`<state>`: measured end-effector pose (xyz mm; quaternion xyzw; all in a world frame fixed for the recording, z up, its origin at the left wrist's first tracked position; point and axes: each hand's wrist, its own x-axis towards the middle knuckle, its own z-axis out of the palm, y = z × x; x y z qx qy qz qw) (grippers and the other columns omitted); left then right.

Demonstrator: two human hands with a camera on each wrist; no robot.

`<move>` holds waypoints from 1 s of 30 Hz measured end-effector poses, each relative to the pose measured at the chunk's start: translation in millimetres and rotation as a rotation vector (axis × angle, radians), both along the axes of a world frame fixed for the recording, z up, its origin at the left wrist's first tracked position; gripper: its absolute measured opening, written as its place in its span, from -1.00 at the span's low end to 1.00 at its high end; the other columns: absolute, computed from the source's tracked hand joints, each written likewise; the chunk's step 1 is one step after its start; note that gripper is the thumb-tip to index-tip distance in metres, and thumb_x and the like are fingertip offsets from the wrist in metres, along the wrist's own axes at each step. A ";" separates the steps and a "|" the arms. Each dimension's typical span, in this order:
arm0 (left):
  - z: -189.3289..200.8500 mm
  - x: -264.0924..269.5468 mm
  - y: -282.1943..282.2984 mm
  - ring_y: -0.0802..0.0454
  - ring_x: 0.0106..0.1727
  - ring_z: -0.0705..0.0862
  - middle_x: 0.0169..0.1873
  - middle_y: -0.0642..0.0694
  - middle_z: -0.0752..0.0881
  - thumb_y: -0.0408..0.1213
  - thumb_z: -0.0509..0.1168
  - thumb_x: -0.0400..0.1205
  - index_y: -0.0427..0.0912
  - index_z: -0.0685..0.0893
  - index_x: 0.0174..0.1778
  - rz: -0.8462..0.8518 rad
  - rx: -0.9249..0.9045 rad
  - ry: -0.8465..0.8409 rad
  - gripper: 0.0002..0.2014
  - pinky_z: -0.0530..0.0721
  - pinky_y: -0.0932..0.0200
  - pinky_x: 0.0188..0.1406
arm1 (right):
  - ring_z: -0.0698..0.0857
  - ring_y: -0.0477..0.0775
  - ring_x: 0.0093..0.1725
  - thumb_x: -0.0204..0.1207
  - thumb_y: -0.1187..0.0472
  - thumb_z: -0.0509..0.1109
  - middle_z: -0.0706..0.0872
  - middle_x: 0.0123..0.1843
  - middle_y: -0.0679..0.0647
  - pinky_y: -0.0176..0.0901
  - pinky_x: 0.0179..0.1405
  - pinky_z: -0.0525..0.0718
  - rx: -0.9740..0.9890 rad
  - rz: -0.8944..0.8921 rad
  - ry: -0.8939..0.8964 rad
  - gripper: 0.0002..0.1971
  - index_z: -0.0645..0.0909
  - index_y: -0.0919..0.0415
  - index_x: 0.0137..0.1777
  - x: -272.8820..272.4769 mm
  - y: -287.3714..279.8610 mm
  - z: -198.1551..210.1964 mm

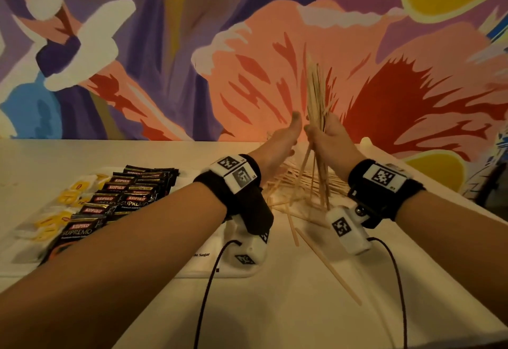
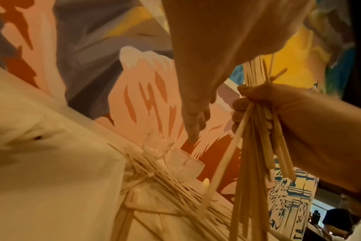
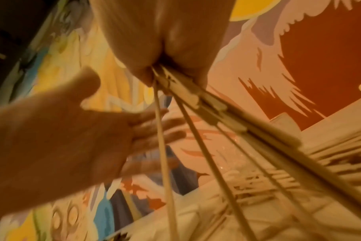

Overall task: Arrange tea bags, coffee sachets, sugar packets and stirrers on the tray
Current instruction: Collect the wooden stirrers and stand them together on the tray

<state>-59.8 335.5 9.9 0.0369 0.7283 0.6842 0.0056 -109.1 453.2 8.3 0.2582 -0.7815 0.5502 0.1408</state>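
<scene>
My right hand [image 1: 324,134] grips a bundle of wooden stirrers [image 1: 316,93] upright above the table; its curled fingers [image 2: 249,97] wrap the sticks, whose lower ends [image 3: 216,117] fan out. My left hand [image 1: 286,139] is held flat with straight fingers [image 3: 155,127] just left of the bundle, holding nothing. A loose pile of stirrers [image 1: 299,186] lies below both hands. On the white tray [image 1: 198,269] lie black Kopiko coffee sachets [image 1: 118,205] in rows and yellow-tagged tea bags [image 1: 55,211] at the far left. A white sugar packet [image 1: 200,255] shows under my left forearm.
Stray stirrers [image 1: 330,266] lie on the table right of the tray. Clear glass cups [image 2: 171,156] stand behind the stirrer pile by the painted wall [image 1: 165,60]. Camera cables [image 1: 209,293] hang from both wrists. A person [image 2: 336,218] sits in the far right background.
</scene>
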 end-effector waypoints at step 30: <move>33.5 -63.1 -17.5 0.01 0.01 0.75 -0.15 -0.14 0.76 -0.57 0.37 0.51 -0.34 0.50 0.34 -0.066 0.003 0.156 -0.54 0.69 0.18 0.08 | 0.56 -0.37 -0.36 0.59 0.47 0.21 0.52 -0.16 -0.15 -0.49 -0.39 0.52 -0.134 0.160 0.056 -0.59 0.28 0.21 0.39 -16.0 -38.2 -30.5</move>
